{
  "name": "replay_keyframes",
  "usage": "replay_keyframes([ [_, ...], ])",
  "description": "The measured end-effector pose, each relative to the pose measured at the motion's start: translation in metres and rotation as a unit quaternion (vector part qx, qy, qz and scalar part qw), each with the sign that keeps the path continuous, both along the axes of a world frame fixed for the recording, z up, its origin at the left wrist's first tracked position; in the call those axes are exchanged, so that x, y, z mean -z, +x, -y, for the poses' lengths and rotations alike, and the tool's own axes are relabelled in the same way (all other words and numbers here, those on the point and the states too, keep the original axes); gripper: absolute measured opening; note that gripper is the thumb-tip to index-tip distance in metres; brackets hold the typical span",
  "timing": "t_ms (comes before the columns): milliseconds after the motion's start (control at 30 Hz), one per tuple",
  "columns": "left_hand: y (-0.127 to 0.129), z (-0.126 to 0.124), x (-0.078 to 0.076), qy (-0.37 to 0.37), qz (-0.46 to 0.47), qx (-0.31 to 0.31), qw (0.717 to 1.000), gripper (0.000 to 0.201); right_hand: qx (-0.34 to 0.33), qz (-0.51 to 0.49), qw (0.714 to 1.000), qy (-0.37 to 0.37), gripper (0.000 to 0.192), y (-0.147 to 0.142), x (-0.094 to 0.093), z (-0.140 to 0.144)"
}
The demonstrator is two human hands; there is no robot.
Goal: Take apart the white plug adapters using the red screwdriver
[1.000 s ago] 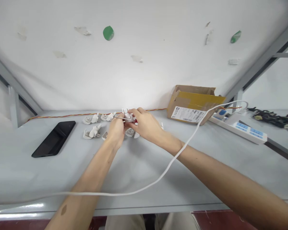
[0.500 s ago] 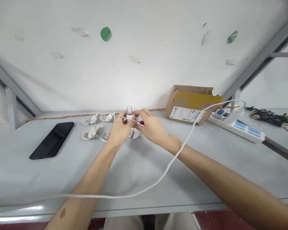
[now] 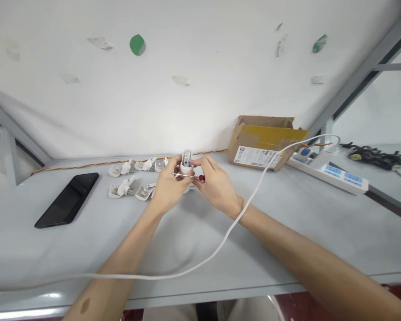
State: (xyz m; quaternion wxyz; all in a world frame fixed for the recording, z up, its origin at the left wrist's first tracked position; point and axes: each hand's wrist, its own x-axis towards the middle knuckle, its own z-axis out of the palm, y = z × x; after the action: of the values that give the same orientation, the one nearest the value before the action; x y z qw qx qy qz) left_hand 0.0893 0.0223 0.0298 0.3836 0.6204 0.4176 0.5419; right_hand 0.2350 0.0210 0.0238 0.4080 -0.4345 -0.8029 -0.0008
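Observation:
My left hand (image 3: 167,188) is closed around a white plug (image 3: 186,168), held upright with its open inner face showing. My right hand (image 3: 218,183) has its thumb and fingers pinched at the plug's right side. It also keeps hold of a screwdriver with a red handle (image 3: 202,178), whose thin metal shaft lies across the front of the plug, pointing left. Behind and left of my left hand lie opened white plug parts (image 3: 121,189) in two rows. More of these parts are partly hidden by my hands.
A black phone (image 3: 67,200) lies at the left. An open cardboard box (image 3: 269,140) stands at the back right, beside a white power strip (image 3: 334,174) and a bundle of dark cables (image 3: 374,156). A white cable (image 3: 220,245) hangs across the view, over my forearms.
The plug has tipped so that more of its inner face shows. Both hands stay on it, and the screwdriver remains in my right hand. The whole view has shifted slightly.

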Motion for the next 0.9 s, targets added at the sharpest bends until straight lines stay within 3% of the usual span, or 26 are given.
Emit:
replay_keyframes([
  [167, 0.002, 0.005, -0.001, 0.003, -0.003, 0.020, 1.000, 0.047, -0.012, -0.028, 0.999, -0.022, 0.029, 0.000, -0.004, 0.003],
  [300, 0.002, 0.008, -0.005, -0.014, -0.030, -0.036, 0.999, 0.038, -0.038, -0.077, 0.994, -0.065, 0.035, 0.004, -0.012, 0.002],
  [367, 0.000, 0.007, -0.006, -0.031, -0.017, -0.060, 0.998, 0.030, -0.007, -0.094, 0.993, -0.075, 0.038, 0.010, -0.016, -0.002],
  [467, -0.002, 0.004, -0.008, -0.051, 0.017, -0.069, 0.996, 0.021, 0.079, -0.081, 0.991, -0.078, 0.018, 0.024, -0.017, -0.014],
  [633, -0.006, 0.001, -0.009, -0.057, -0.011, -0.108, 0.992, 0.020, 0.180, -0.019, 0.979, -0.097, 0.029, 0.048, -0.011, -0.035],
  [900, -0.006, 0.004, -0.008, -0.010, -0.086, -0.144, 0.986, 0.040, 0.191, -0.135, 0.969, -0.077, 0.020, 0.064, -0.007, -0.043],
])
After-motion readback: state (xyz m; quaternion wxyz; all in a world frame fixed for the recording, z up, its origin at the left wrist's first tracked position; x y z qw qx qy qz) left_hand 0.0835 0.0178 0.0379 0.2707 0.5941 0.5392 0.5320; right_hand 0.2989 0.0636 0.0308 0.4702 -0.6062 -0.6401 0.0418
